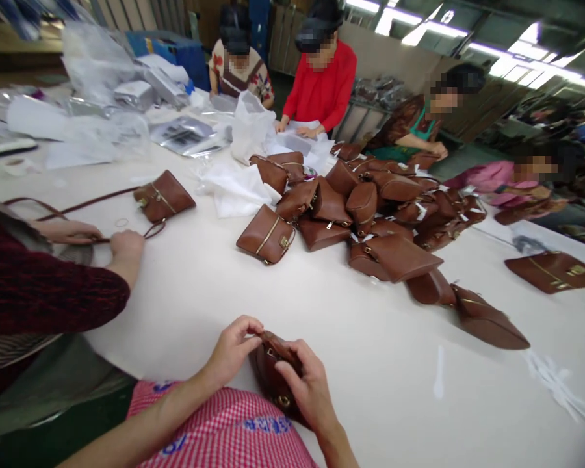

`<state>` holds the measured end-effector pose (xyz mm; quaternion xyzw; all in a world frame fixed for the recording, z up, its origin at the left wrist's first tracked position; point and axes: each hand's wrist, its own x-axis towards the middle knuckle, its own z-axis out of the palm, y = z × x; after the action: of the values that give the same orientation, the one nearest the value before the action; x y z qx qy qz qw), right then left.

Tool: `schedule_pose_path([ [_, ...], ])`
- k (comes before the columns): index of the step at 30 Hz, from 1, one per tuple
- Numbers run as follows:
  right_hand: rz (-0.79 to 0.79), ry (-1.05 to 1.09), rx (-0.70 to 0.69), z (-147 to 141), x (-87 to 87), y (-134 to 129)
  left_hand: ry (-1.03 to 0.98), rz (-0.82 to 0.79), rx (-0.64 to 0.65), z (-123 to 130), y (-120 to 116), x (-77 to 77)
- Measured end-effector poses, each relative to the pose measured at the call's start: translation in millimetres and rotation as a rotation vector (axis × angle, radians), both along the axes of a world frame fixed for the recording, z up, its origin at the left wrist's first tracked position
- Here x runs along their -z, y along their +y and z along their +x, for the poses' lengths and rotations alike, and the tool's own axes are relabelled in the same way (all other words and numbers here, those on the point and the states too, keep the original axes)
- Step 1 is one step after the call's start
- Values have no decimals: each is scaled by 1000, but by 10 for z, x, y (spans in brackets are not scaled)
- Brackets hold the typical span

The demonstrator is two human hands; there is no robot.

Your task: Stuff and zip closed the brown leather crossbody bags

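A brown leather handbag [269, 374] with gold-coloured hardware stands at the table's near edge, against the checked apron. My left hand [236, 348] pinches the bag's upper edge between thumb and fingers. On the other side, my right hand [309, 377] curls around the bag's top, thumb toward the opening and fingers along the far side. Part of the bag is hidden behind my right hand. Farther up the table lies another brown handbag [266, 235] with a zip and a gold clasp, apart from both hands.
A heap of brown handbags [390, 253] covers the table's middle and right. Left, a co-worker's hands [127, 244] hold the strap of a handbag [168, 198]. White wrapping sheets [238, 188] and plastic bags [88, 58] lie at the back. Several people work along the far side.
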<state>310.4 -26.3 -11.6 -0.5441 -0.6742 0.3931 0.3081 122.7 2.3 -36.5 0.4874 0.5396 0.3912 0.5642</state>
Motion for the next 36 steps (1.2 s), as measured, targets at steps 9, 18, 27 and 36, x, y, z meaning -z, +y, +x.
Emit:
schedule_pose_path([
  [9, 89, -308, 46, 79, 134, -162, -140, -164, 91, 67, 19, -51],
  [18, 80, -205, 9, 182, 132, -196, -247, -389, 136, 13, 27, -18],
  [27, 41, -213, -30, 152, 119, -184, -64, -320, 214, 222, 90, -55],
  [36, 81, -241, -50, 217, 124, -244, -22, -212, 576, 90, 247, -150],
])
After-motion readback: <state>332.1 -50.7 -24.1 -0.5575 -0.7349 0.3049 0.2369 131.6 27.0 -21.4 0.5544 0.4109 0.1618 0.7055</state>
